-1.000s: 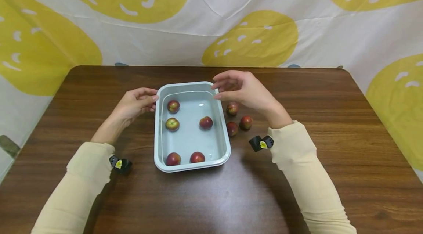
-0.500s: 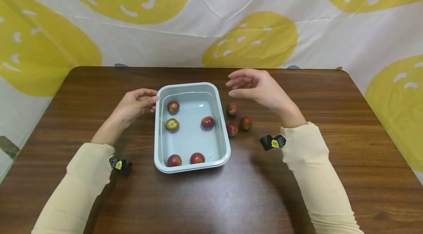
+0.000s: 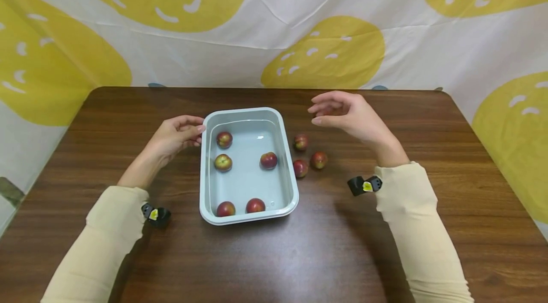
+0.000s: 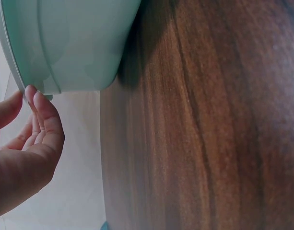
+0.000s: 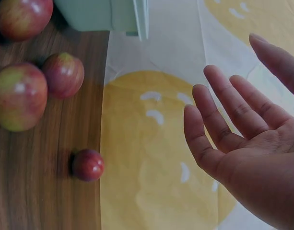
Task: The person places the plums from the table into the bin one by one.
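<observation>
Head view is showing a pale tray [image 3: 291, 198] of water sitting mid-table [image 3: 299, 265], with five red fruits [image 3: 255, 205] floating inside. Three more fruits [image 3: 300, 168] are lying just right of the tray. At its far left corner, the left hand [image 3: 173, 134] is touching the rim with relaxed fingertips. Farther right, the right hand [image 3: 348, 112] is hovering open and empty, fingers loosely spread, above the table beyond the loose fruits.

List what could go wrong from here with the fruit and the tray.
The tray appears to hold water with five fruits in it; the left hand touches only its rim, so a nudge could slop water onto the table. The three loose fruits beside the tray are round and could roll if the right hand brushes them.
</observation>
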Motion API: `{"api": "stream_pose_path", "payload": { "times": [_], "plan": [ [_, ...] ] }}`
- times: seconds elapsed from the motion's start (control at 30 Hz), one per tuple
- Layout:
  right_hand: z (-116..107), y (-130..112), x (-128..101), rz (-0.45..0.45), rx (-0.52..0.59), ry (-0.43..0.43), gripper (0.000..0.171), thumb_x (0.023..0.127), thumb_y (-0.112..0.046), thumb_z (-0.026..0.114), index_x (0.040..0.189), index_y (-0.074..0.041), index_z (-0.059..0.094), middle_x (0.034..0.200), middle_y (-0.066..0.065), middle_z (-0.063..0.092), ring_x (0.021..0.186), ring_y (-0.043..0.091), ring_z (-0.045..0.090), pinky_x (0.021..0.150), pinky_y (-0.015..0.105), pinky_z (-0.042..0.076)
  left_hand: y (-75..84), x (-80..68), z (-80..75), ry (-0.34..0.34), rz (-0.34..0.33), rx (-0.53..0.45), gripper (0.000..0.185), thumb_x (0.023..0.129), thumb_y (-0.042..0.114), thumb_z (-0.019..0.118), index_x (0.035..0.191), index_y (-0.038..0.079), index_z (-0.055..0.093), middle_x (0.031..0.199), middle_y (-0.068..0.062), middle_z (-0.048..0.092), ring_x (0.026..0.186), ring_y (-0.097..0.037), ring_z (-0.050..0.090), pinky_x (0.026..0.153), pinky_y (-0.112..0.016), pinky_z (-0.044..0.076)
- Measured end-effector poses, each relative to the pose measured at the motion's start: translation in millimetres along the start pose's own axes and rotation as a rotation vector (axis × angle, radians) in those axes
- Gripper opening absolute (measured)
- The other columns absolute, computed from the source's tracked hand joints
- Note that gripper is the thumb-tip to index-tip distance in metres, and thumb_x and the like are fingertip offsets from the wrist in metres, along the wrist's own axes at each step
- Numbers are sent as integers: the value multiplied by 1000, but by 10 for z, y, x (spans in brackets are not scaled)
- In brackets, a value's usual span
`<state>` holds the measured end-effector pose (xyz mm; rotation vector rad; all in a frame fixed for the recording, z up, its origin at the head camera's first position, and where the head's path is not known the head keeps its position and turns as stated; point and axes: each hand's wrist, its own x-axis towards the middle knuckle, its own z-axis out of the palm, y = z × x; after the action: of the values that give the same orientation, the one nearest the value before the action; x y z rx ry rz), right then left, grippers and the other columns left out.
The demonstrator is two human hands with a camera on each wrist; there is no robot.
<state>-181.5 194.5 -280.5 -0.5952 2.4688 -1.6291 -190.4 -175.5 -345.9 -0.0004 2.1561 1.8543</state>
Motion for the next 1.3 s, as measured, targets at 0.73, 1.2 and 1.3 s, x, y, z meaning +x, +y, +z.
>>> {"api": "stream_pose_path", "payload": {
  "times": [0.73,1.2,1.3],
  "plan": [
    [-33,406,-150,108,32,7,37,82,-9,69,114,3,56,101,11,66,89,13,62,78,24,50,-18,10,0,-1,11,-9,42,90,14,58,123,-9,44,80,1,62,69,-9,59,74,-29,53],
    [6,634,-221,146,26,-2,40,82,-10,69,116,4,54,107,24,61,91,12,62,78,22,49,-41,19,-7,-2,25,-26,42,89,16,60,120,-8,47,80,0,62,68,-10,59,72,-29,53],
    [20,681,-235,148,46,3,40,82,-7,68,116,7,53,106,25,61,90,11,62,77,22,50,-66,30,-12,-1,39,-19,42,88,18,62,119,-6,48,83,-2,63,69,-11,59,73,-30,53]
  ]
}}
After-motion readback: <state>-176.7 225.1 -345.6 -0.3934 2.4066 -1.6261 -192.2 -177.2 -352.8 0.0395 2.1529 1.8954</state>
